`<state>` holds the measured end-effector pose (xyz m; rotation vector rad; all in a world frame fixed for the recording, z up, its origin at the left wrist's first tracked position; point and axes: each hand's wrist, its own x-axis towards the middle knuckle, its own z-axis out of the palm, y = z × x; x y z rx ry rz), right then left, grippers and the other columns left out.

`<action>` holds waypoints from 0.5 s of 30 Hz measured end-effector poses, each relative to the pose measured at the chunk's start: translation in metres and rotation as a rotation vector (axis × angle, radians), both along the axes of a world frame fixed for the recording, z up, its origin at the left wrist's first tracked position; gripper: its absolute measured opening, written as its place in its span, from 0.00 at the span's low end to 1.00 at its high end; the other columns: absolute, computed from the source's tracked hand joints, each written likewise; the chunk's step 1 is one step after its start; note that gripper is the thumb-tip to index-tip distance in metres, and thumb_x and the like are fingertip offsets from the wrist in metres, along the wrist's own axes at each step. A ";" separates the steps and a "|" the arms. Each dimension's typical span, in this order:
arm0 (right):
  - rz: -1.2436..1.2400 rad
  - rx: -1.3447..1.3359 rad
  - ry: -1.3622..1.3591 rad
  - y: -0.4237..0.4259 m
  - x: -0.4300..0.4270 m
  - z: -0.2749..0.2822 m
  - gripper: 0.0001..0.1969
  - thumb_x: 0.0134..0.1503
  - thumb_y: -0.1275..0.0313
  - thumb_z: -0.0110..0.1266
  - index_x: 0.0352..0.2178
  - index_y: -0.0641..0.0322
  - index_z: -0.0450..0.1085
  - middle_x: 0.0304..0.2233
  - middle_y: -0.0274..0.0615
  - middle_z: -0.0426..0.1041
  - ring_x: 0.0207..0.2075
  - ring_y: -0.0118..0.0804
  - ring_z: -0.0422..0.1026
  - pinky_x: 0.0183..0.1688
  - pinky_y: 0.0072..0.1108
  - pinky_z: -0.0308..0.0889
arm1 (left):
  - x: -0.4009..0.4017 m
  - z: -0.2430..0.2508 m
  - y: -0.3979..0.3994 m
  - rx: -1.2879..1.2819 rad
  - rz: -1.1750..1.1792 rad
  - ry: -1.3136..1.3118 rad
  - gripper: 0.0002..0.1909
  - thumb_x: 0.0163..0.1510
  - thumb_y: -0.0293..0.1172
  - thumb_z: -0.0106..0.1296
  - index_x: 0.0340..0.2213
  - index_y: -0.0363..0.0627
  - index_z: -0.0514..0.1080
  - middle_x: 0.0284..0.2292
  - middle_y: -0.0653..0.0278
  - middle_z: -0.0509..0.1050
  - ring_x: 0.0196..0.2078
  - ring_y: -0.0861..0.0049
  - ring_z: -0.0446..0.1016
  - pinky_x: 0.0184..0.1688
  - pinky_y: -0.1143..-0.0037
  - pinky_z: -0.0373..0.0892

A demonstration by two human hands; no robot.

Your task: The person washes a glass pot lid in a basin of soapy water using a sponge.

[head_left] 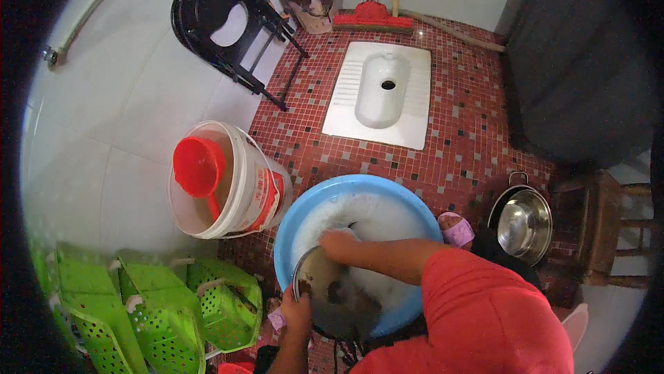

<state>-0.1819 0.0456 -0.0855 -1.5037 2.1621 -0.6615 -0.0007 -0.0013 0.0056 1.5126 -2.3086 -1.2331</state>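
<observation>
A blue plastic basin (358,182) of sudsy water stands on the tiled floor before me. My left hand (296,309) grips the rim of a round, dark-based metal vessel or lid (321,280), tilted over the near left part of the basin. My right hand (337,245) is at the upper edge of this piece, among the suds; its fingers are partly hidden, and I cannot tell whether it holds something. Left of the basin is a white plastic bucket (236,182) of cloudy water with a red plastic dipper (199,166) in it.
A white squat toilet (342,115) lies beyond the basin. Green perforated plastic baskets (161,322) stand at the lower left, metal pots (524,226) at the right. A black folding chair (199,16), a lined bin (314,16) and a red broom or squeegee (373,17) are along the walls.
</observation>
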 end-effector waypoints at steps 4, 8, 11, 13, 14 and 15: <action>-0.095 0.358 -0.144 0.012 -0.006 -0.003 0.07 0.42 0.75 0.45 0.24 0.64 0.70 0.28 0.47 0.70 0.31 0.43 0.71 0.31 0.32 0.65 | 0.008 -0.017 -0.008 0.105 -0.021 0.048 0.14 0.41 0.22 0.44 0.33 0.35 0.67 0.29 0.60 0.71 0.32 0.75 0.69 0.36 0.78 0.64; -0.141 0.594 -0.350 0.001 -0.009 -0.007 0.06 0.41 0.74 0.46 0.21 0.63 0.70 0.26 0.47 0.71 0.31 0.44 0.70 0.30 0.34 0.65 | 0.007 -0.011 -0.004 0.059 -0.023 0.094 0.14 0.41 0.22 0.45 0.34 0.35 0.66 0.29 0.60 0.71 0.31 0.76 0.69 0.35 0.78 0.64; -0.201 0.509 -0.280 -0.004 -0.009 -0.023 0.07 0.41 0.74 0.46 0.23 0.63 0.70 0.27 0.48 0.71 0.31 0.46 0.70 0.32 0.34 0.65 | 0.005 -0.006 -0.007 0.011 -0.016 0.070 0.13 0.42 0.23 0.47 0.34 0.36 0.66 0.29 0.61 0.71 0.30 0.77 0.69 0.34 0.78 0.65; -0.252 0.230 -0.184 -0.006 -0.010 -0.013 0.07 0.41 0.74 0.46 0.23 0.63 0.71 0.27 0.48 0.70 0.32 0.47 0.70 0.33 0.34 0.64 | 0.002 0.005 -0.007 0.019 0.009 0.074 0.13 0.42 0.23 0.47 0.34 0.36 0.66 0.29 0.62 0.71 0.30 0.77 0.69 0.34 0.78 0.65; -0.249 0.234 -0.184 -0.009 -0.008 -0.016 0.07 0.41 0.74 0.46 0.23 0.63 0.71 0.27 0.48 0.70 0.32 0.47 0.70 0.33 0.34 0.64 | -0.001 0.012 -0.006 -0.022 -0.003 0.119 0.14 0.42 0.23 0.48 0.34 0.36 0.66 0.29 0.62 0.71 0.30 0.78 0.69 0.34 0.79 0.65; -0.295 0.187 -0.210 -0.013 -0.008 -0.016 0.07 0.41 0.74 0.45 0.23 0.63 0.70 0.26 0.49 0.70 0.31 0.47 0.69 0.33 0.34 0.64 | -0.003 0.019 -0.006 -0.070 -0.016 0.165 0.14 0.42 0.23 0.49 0.35 0.36 0.66 0.30 0.62 0.71 0.31 0.78 0.69 0.35 0.79 0.64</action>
